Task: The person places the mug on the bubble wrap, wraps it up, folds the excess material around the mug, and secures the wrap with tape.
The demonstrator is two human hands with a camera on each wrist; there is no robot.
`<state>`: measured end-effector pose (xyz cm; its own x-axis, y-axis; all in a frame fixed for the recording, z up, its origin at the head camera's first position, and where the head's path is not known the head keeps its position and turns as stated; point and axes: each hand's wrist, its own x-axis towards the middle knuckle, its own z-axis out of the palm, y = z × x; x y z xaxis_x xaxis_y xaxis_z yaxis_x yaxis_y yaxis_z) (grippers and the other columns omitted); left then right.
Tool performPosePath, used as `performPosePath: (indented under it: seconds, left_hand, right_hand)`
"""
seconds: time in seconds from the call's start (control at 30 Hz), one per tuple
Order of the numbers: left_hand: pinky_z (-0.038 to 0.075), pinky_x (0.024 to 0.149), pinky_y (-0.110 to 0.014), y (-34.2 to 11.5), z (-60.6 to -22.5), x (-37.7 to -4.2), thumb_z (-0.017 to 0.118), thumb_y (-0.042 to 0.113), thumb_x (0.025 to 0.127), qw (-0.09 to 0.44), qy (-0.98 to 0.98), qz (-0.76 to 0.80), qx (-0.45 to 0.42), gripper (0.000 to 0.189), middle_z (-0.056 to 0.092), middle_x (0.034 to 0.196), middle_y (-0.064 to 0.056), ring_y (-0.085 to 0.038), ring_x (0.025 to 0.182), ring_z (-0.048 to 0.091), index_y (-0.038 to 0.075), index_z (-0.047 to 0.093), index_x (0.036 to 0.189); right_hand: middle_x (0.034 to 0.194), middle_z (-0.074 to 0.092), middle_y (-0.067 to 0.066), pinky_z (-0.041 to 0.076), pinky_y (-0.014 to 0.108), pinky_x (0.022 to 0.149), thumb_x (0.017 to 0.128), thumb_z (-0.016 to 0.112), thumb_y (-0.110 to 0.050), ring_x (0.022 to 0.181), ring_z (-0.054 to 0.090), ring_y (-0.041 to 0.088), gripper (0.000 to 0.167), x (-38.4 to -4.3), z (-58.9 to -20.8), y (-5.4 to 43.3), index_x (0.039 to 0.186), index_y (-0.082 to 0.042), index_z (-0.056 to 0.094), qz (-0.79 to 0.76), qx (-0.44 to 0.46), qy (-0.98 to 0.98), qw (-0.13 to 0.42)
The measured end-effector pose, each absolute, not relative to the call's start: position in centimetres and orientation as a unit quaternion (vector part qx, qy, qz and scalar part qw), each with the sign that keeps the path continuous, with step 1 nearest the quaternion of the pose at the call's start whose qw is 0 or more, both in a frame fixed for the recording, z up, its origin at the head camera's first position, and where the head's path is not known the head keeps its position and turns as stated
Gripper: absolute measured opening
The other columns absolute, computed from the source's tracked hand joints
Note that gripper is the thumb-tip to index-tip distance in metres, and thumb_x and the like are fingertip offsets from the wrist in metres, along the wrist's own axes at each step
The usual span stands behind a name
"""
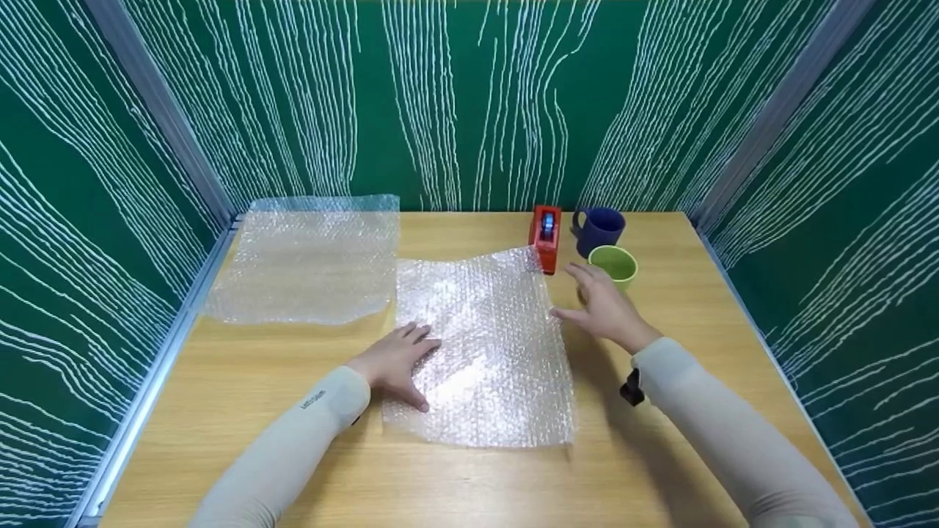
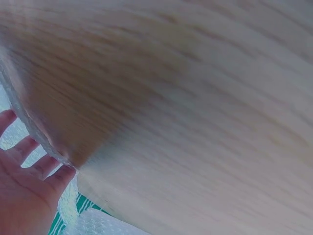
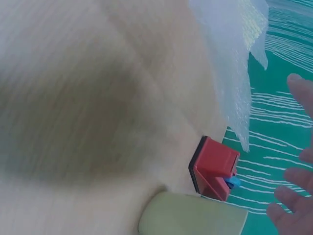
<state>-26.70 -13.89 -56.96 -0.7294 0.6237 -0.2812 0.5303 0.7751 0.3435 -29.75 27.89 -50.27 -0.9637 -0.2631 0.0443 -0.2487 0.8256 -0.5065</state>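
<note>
A sheet of bubble wrap (image 1: 480,359) lies on the wooden table in front of the person. Fingers spread, the left hand (image 1: 400,363) rests on the left edge of this sheet. In the left wrist view the fingertips of the left hand (image 2: 32,181) lie along that edge. The right hand (image 1: 605,308) is held just past the sheet's right edge, fingers apart and nothing in them. It overlaps a lime-green cup (image 1: 615,262) in the head view. The right wrist view shows the right hand (image 3: 296,196) with its fingers spread and the green cup (image 3: 190,215) below.
A second bubble wrap sheet (image 1: 315,264) lies at the back left. Behind the near sheet's far right corner stands a red tape dispenser (image 1: 546,242). The dark blue mug (image 1: 600,227) is behind the green cup. Green panels (image 1: 469,103) with white lines enclose the table's back and sides.
</note>
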Motion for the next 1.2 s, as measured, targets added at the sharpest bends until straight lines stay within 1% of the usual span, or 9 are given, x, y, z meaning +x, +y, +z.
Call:
performPosePath:
  seconds: [0.2, 0.27, 0.37, 0.57, 0.73, 0.8, 0.93, 1.0, 1.2]
  left_hand:
    - [0.017, 0.138, -0.058, -13.8, -57.0, -26.8, 0.094, 0.066, 0.070, 0.188, 0.920, 0.121, 0.322, 0.124, 0.025, 0.180, -0.018, -0.045, 0.168, 0.017, 0.018, 0.037, 0.170]
    - [0.018, 0.138, -0.057, -13.8, -57.0, -26.8, 0.094, 0.066, 0.070, 0.186, 0.920, 0.119, 0.325, 0.124, 0.026, 0.180, -0.018, -0.045, 0.168, 0.018, 0.018, 0.038, 0.170]
    - [0.018, 0.137, -0.057, -13.8, -57.0, -26.9, 0.095, 0.066, 0.070, 0.184, 0.919, 0.119, 0.328, 0.124, 0.026, 0.179, -0.018, -0.045, 0.167, 0.019, 0.018, 0.038, 0.170]
    - [0.017, 0.137, -0.058, -13.8, -57.2, -26.9, 0.095, 0.065, 0.070, 0.184, 0.920, 0.123, 0.325, 0.125, 0.025, 0.180, -0.017, -0.045, 0.168, 0.018, 0.018, 0.037, 0.170]
    - [0.016, 0.138, -0.056, -14.0, -57.2, -26.8, 0.094, 0.066, 0.071, 0.188, 0.921, 0.118, 0.320, 0.125, 0.023, 0.181, -0.016, -0.043, 0.168, 0.016, 0.019, 0.036, 0.171]
    - [0.016, 0.138, -0.056, -14.0, -57.1, -26.7, 0.094, 0.066, 0.071, 0.189, 0.921, 0.118, 0.321, 0.125, 0.023, 0.181, -0.016, -0.044, 0.168, 0.016, 0.019, 0.035, 0.171]
    - [0.016, 0.138, -0.057, -14.0, -57.0, -26.8, 0.095, 0.066, 0.070, 0.186, 0.921, 0.120, 0.320, 0.126, 0.023, 0.181, -0.017, -0.044, 0.168, 0.016, 0.018, 0.036, 0.171]
    - [0.016, 0.138, -0.057, -14.0, -57.2, -26.8, 0.095, 0.066, 0.070, 0.184, 0.922, 0.121, 0.320, 0.126, 0.024, 0.181, -0.017, -0.044, 0.168, 0.017, 0.019, 0.036, 0.170]
    - [0.013, 0.139, -0.055, -14.0, -57.4, -26.9, 0.093, 0.067, 0.072, 0.191, 0.918, 0.125, 0.324, 0.125, 0.021, 0.181, -0.016, -0.043, 0.169, 0.014, 0.019, 0.034, 0.171]
  right_hand:
    - [0.174, 0.034, 0.026, 0.025, 0.071, 0.131, 0.095, 0.085, -0.039, 0.162, 0.029, 0.050, 0.094, -30.4, -49.6, 29.0, 0.168, -0.005, 0.037, -0.267, -0.114, 0.957, -0.011]
    - [0.174, 0.034, 0.026, 0.026, 0.071, 0.130, 0.095, 0.085, -0.041, 0.161, 0.030, 0.050, 0.095, -30.6, -49.4, 29.4, 0.168, -0.007, 0.036, -0.273, -0.100, 0.957, -0.013]
    - [0.173, 0.034, 0.028, 0.028, 0.072, 0.129, 0.095, 0.084, -0.046, 0.160, 0.031, 0.051, 0.097, -30.9, -49.1, 30.0, 0.170, -0.008, 0.034, -0.279, -0.080, 0.957, -0.012]
    - [0.174, 0.032, 0.028, 0.027, 0.071, 0.130, 0.093, 0.084, -0.054, 0.160, 0.028, 0.052, 0.105, -31.5, -48.7, 31.1, 0.170, -0.006, 0.031, -0.295, -0.042, 0.954, -0.017]
    - [0.175, 0.032, 0.027, 0.029, 0.071, 0.129, 0.088, 0.083, -0.067, 0.159, 0.029, 0.051, 0.116, -32.0, -48.5, 31.7, 0.171, -0.006, 0.030, -0.300, -0.015, 0.953, -0.024]
    - [0.174, 0.033, 0.026, 0.030, 0.071, 0.129, 0.088, 0.084, -0.065, 0.159, 0.030, 0.050, 0.116, -32.2, -48.4, 32.0, 0.171, -0.006, 0.029, -0.304, -0.006, 0.952, -0.028]
    - [0.172, 0.036, 0.027, 0.032, 0.072, 0.127, 0.091, 0.086, -0.052, 0.156, 0.033, 0.050, 0.108, -32.6, -48.3, 32.4, 0.170, -0.005, 0.029, -0.310, 0.009, 0.950, -0.042]
    - [0.172, 0.035, 0.029, 0.031, 0.072, 0.128, 0.093, 0.086, -0.048, 0.157, 0.032, 0.051, 0.106, -32.8, -48.2, 32.7, 0.171, -0.004, 0.028, -0.312, 0.017, 0.949, -0.044]
    - [0.173, 0.029, 0.033, 0.026, 0.071, 0.130, 0.092, 0.085, -0.051, 0.160, 0.026, 0.054, 0.110, -33.0, -48.6, 33.6, 0.170, 0.001, 0.026, -0.308, 0.022, 0.950, -0.049]
